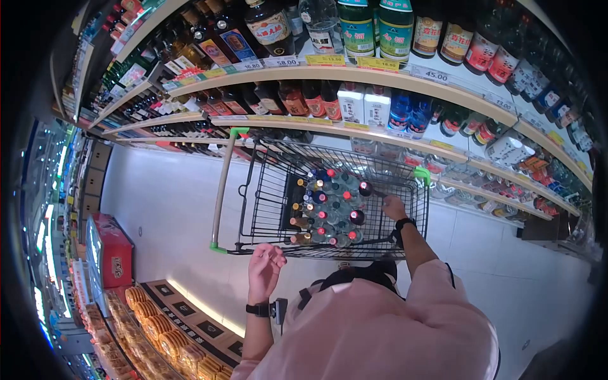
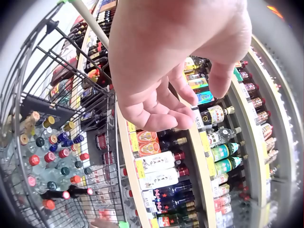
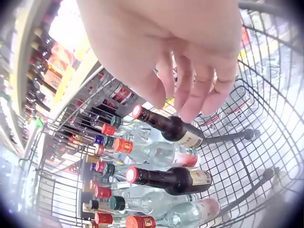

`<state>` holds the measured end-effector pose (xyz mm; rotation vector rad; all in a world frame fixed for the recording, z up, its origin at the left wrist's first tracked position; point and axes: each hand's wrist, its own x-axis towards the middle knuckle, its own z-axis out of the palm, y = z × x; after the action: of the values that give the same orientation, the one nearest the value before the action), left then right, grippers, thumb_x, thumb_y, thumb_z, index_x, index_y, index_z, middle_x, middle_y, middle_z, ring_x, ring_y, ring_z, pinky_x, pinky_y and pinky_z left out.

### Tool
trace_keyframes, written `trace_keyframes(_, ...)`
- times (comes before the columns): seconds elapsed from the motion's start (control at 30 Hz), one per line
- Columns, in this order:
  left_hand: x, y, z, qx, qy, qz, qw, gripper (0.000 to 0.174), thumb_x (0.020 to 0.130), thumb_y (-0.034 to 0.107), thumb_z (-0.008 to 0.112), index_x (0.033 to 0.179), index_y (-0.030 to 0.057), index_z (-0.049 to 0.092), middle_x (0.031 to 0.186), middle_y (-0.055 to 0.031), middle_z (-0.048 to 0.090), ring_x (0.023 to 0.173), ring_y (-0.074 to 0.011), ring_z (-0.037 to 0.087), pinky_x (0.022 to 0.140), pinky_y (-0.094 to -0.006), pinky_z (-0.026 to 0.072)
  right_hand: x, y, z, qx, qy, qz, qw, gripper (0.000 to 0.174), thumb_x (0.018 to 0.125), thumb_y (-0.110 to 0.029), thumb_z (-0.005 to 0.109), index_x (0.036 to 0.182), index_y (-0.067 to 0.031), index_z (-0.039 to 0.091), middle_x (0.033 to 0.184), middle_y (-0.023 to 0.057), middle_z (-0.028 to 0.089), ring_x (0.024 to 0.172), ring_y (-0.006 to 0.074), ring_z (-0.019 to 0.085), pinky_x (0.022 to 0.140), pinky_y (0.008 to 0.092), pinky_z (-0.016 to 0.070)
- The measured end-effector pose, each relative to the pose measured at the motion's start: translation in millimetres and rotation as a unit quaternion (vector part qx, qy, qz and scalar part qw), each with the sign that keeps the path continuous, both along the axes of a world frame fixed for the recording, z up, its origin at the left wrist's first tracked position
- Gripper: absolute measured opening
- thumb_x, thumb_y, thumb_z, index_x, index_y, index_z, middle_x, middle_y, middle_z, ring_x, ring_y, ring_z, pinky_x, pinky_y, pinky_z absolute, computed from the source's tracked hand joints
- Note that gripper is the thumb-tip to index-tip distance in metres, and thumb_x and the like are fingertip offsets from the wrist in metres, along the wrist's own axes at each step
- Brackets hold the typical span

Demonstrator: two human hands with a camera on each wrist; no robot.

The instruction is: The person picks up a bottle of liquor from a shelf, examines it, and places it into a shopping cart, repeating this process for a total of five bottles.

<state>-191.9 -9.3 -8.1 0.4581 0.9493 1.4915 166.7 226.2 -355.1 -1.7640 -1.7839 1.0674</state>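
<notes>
A black wire shopping cart (image 1: pixel 266 190) holds several bottles lying or leaning in rows, mostly clear glass (image 3: pixel 156 154) with red, green and blue caps. Two dark brown bottles with red caps, one upper (image 3: pixel 175 129) and one lower (image 3: pixel 178 180), lie at the edge of the group. My right hand (image 1: pixel 394 208) (image 3: pixel 175 52) is inside the cart, its fingers loosely bent just above the upper dark bottle; whether they touch it I cannot tell. Outside the cart, by its handle end, my left hand (image 1: pixel 266 265) (image 2: pixel 175 61) is raised with loosely bent fingers, holding nothing.
Shelves (image 1: pixel 354 75) of bottles with price tags run along the cart's far side. Behind at the lower left stand a red cooler (image 1: pixel 115 253) and a display of packaged goods (image 1: pixel 155 326). The cart's handle bar (image 1: pixel 225 190) has green ends.
</notes>
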Motion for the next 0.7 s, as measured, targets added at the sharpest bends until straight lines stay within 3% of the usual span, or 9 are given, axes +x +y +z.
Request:
trace_keyframes(0.1, -8.1, 12.2, -0.7, 0.016, -0.003, -0.027, 0.999, 0.016, 0.098, 0.015, 0.056, 0.110, 0.0048, 0.054, 0.103, -0.0107, 0.062, 0.090, -0.0193, 0.061, 0.082, -0.0311, 0.0502, 18.4, -25.4, 59.8, -0.132, 0.054, -0.008, 0.990, 0.025, 0.078, -0.013, 0.072, 0.097, 0.0022, 0.069, 0.081, 0.0146, 0.069, 0.068, 0.0252, 0.072, 0.060, 0.0347, 0.0569)
trace_keyframes(0.13, -12.1, 16.6, -1.5, 0.016, 0.002, -0.038, 0.999, 0.015, 0.098, 0.015, 0.056, 0.110, 0.0049, 0.054, 0.103, -0.0105, 0.062, 0.089, -0.0191, 0.061, 0.082, -0.0308, 0.0501, 26.3, -31.4, 59.1, -0.132, 0.094, 0.002, 0.987, 0.025, 0.080, -0.014, 0.073, 0.098, 0.0016, 0.068, 0.080, 0.0116, 0.068, 0.063, 0.0225, 0.071, 0.051, 0.0317, 0.0544)
trace_keyframes(0.23, -24.2, 27.3, -7.6, 0.020, 0.006, -0.049, 0.999, 0.015, 0.098, 0.014, 0.056, 0.110, 0.0052, 0.054, 0.103, -0.0101, 0.062, 0.089, -0.0187, 0.061, 0.080, -0.0296, 0.0496, 43.2, -51.3, 73.7, -0.149, 0.111, -0.045, 0.981, 0.021, 0.081, -0.014, 0.072, 0.095, 0.0017, 0.067, 0.077, 0.0115, 0.068, 0.062, 0.0212, 0.070, 0.049, 0.0301, 0.0532)
trace_keyframes(0.37, -34.3, 36.1, -3.8, 0.081, -0.067, -0.074, 0.992, 0.016, 0.098, 0.017, 0.056, 0.109, 0.0051, 0.054, 0.102, -0.0104, 0.062, 0.091, -0.0189, 0.059, 0.083, -0.0317, 0.0485, 54.1, -80.0, 103.2, -0.125, 0.106, -0.134, 0.977, 0.012, 0.083, -0.011, 0.069, 0.078, -0.0004, 0.064, 0.067, 0.0100, 0.065, 0.052, 0.0155, 0.063, 0.043, 0.0275, 0.0463)
trace_keyframes(0.4, -37.7, 35.6, -6.2, 0.075, -0.069, -0.074, 0.992, 0.016, 0.098, 0.017, 0.056, 0.109, 0.0052, 0.054, 0.099, -0.0098, 0.061, 0.089, -0.0185, 0.059, 0.082, -0.0316, 0.0482, 59.6, -85.4, 104.6, -0.158, 0.109, -0.131, 0.973, 0.007, 0.080, -0.006, 0.068, 0.079, -0.0006, 0.063, 0.063, 0.0089, 0.063, 0.047, 0.0135, 0.057, 0.041, 0.0276, 0.0417)
trace_keyframes(0.5, -47.8, 45.4, -17.5, 0.072, -0.084, -0.081, 0.991, 0.015, 0.098, 0.016, 0.056, 0.108, 0.0055, 0.054, 0.092, -0.0074, 0.058, 0.085, -0.0174, 0.056, 0.080, -0.0311, 0.0470, 67.5, -111.6, 104.4, -0.169, 0.171, -0.126, 0.962, 0.004, 0.078, 0.000, 0.063, 0.081, 0.0017, 0.061, 0.059, 0.0089, 0.061, 0.044, 0.0135, 0.053, 0.039, 0.0284, 0.0386)
trace_keyframes(0.57, -50.9, 47.6, -26.5, 0.084, -0.108, -0.092, 0.986, 0.013, 0.097, 0.013, 0.056, 0.107, 0.0056, 0.053, 0.086, -0.0051, 0.054, 0.081, -0.0166, 0.054, 0.079, -0.0304, 0.0458, 71.1, -129.1, 103.5, -0.171, 0.219, -0.143, 0.950, 0.015, 0.077, 0.006, 0.057, 0.092, 0.0045, 0.058, 0.060, 0.0100, 0.060, 0.044, 0.0139, 0.052, 0.038, 0.0292, 0.0368)
trace_keyframes(0.63, -43.8, 49.8, -20.9, 0.060, -0.069, -0.062, 0.994, 0.018, 0.087, 0.000, 0.055, 0.104, 0.0060, 0.053, 0.079, -0.0012, 0.047, 0.079, -0.0168, 0.052, 0.075, -0.0301, 0.0424, 66.0, -146.9, 118.2, -0.152, 0.220, -0.205, 0.942, 0.033, 0.078, 0.010, 0.054, 0.110, 0.0013, 0.053, 0.067, 0.0116, 0.062, 0.047, 0.0153, 0.055, 0.040, 0.0297, 0.0406)
trace_keyframes(0.7, -45.1, 52.1, -28.5, 0.073, -0.082, -0.067, 0.992, 0.022, 0.083, -0.003, 0.054, 0.103, 0.0061, 0.053, 0.081, -0.0015, 0.049, 0.078, -0.0170, 0.052, 0.073, -0.0304, 0.0417, 63.7, -158.0, 125.8, -0.133, 0.191, -0.246, 0.941, 0.034, 0.078, 0.010, 0.055, 0.110, -0.0016, 0.055, 0.069, 0.0106, 0.063, 0.050, 0.0158, 0.058, 0.042, 0.0302, 0.0441)
